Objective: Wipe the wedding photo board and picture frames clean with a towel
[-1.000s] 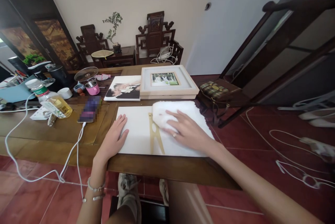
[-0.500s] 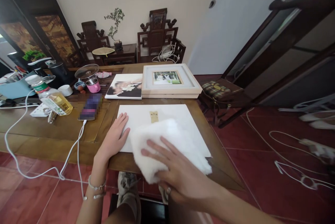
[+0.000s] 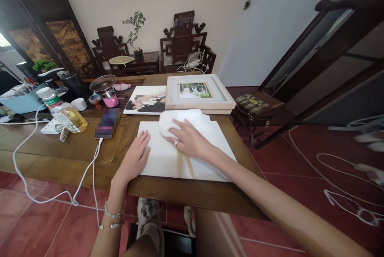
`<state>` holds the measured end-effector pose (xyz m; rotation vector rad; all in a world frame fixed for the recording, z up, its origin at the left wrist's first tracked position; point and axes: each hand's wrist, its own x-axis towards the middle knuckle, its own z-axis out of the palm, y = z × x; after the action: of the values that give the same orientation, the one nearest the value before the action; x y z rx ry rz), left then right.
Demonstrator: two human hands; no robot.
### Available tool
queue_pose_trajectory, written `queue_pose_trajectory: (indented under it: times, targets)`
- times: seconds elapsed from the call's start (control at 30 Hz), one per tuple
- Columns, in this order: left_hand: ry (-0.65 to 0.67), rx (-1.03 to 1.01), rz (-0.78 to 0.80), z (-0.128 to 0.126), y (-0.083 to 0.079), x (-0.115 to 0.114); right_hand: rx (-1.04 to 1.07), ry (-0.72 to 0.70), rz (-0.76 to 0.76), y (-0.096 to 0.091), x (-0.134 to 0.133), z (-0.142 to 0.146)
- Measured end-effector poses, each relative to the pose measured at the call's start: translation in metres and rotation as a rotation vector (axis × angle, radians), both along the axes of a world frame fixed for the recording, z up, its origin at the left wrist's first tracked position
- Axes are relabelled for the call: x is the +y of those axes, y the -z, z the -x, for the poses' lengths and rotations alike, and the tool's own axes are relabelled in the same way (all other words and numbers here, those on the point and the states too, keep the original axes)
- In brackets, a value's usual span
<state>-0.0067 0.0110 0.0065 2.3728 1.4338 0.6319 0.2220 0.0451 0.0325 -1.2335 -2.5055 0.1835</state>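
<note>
A flat white board (image 3: 159, 165) lies near the front edge of the wooden table, with a tan two-legged piece (image 3: 183, 164) on its surface, partly hidden. My left hand (image 3: 138, 151) rests flat on the board's left edge, fingers stretched out. Under my right hand (image 3: 187, 139) is a fluffy white cloth (image 3: 195, 117), bunched at the board's far side; the hand grips and presses it down. Just behind the cloth sits a light wooden frame (image 3: 220, 89) holding a small photo, and a flat photo print (image 3: 145, 101) lies left of it.
A phone (image 3: 107, 124) with a white cable lies to the left. Near it stand a bottle of yellow liquid (image 3: 64, 113), a pink cup (image 3: 110, 99) and a blue box of pens (image 3: 22, 99). A plaid bag (image 3: 252, 104) rests beyond the table's right edge.
My right hand has slid the cloth away from me to the far side of the board. The lower part of the tan piece now shows, while its top is covered. My left hand stays put.
</note>
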Motion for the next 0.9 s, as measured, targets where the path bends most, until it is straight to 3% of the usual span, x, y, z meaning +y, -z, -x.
queue_pose_trajectory:
  times: [0.17, 0.27, 0.37, 0.47, 0.73, 0.83, 0.9]
  targets:
    - [0.002, -0.031, -0.016, 0.001, 0.004, 0.002, -0.058, -0.038, 0.035, -0.001, -0.059, 0.020]
    - [0.013, -0.035, -0.016, 0.003, 0.005, 0.003, -0.076, -0.177, 0.073, 0.000, -0.101, 0.023]
    - [0.034, -0.040, -0.021, 0.005, 0.007, 0.003, -0.062, -0.295, 0.084, 0.000, -0.118, 0.019]
    - [0.029, -0.046, -0.027, 0.005, 0.008, 0.004, -0.040, -0.276, 0.078, 0.000, -0.102, 0.011]
    - [-0.041, -0.170, 0.003, 0.000, 0.005, 0.001, -0.098, 0.002, 0.056, -0.009, -0.016, 0.014]
    - [-0.127, -0.301, -0.006, -0.002, -0.002, -0.002, -0.098, -0.011, 0.050, -0.011, -0.013, 0.027]
    - [-0.150, -0.380, -0.024, -0.003, -0.007, -0.005, -0.099, -0.109, 0.040, -0.010, -0.024, 0.034]
